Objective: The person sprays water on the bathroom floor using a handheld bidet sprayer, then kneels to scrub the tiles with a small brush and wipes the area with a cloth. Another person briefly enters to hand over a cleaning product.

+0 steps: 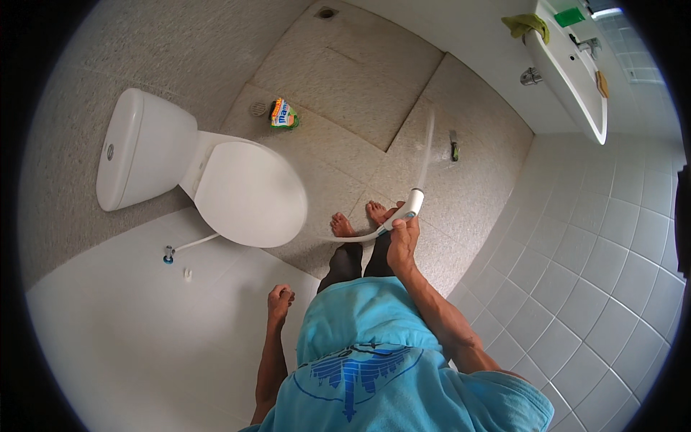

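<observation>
the right hand (403,241) grips the white sprayer (412,204), just off centre toward three o'clock, its water jet (427,147) aimed at twelve; the left hand (280,300), at seven o'clock, is clenched.

A speckled beige tiled floor (353,79) carries a white toilet (248,194), its lid down, beside a smooth white wall (129,331). Pale square wall tiles (590,288) line the right side, while a wall-mounted washbasin (576,83) juts out at upper right

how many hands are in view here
2: the right hand, gripping the white sprayer, and the left hand, curled, left of the blue shirt. No others show.
</observation>
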### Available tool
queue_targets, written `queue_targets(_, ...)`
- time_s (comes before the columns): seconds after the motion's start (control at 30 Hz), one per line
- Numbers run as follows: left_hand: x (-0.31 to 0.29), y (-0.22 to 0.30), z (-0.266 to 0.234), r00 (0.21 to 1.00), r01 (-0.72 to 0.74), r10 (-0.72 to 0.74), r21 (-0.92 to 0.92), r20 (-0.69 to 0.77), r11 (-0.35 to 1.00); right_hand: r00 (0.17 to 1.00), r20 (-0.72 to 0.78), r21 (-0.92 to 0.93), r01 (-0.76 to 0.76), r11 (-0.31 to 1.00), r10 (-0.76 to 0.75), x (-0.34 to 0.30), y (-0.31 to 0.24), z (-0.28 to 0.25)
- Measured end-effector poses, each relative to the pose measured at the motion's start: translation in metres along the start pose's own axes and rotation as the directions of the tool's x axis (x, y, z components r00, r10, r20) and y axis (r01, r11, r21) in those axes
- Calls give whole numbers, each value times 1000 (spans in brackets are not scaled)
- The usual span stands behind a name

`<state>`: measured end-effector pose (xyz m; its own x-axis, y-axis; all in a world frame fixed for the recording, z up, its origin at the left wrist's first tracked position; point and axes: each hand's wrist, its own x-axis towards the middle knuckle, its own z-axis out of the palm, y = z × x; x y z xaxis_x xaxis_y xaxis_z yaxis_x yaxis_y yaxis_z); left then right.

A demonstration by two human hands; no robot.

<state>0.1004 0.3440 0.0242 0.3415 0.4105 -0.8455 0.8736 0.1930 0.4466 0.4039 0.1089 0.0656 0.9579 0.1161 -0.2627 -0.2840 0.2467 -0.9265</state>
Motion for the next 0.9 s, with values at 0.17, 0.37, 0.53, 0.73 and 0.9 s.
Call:
queue_targets(0.17,5,0,0,1000,-24,24,6,14,1000,1000,17,-37,4,999,-3,-5,-12,1)
queue_targets(0.37,4,36,6,977,-213,213,136,18,968,997,78,-52,-20,998,24,-16,-21,0)
queue_targets(0.53,0,105,49,828,-560,534,230,169,796,989,122,-33,-77,996,80,-24,-28,4)
queue_targets(0.73,2,137,96,650,-687,505,154,567,711,980,110,132,-181,974,167,-28,-34,2)
queue_targets(0.9,2,134,96,681,-708,405,409,610,576,945,159,258,-318,912,285,-39,-38,-11)
